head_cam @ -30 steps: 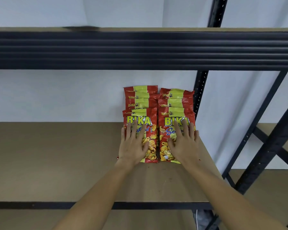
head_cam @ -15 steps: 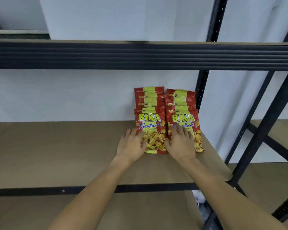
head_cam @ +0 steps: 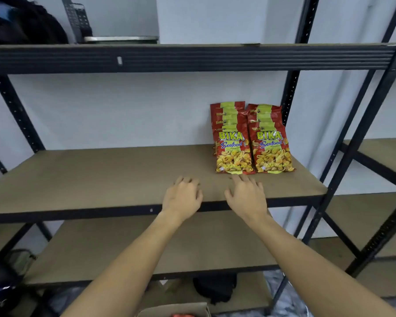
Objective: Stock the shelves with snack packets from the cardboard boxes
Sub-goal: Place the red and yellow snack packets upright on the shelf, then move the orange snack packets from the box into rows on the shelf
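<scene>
Withdrew left hand (head_cam: 182, 197) and right hand (head_cam: 246, 197), empty and slack-fingered, from red-and-yellow foil snack packets (head_cam: 252, 143) beyond, leaving rows squared.

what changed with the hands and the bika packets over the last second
Both hands came off the packets and drew back toward the shelf's front edge: the left hand and right hand now hover open, holding nothing, the right fingertips just short of the front packets. The two rows of Bika Seafood packets stayed at the right end of the shelf, leaning toward the wall.
</scene>
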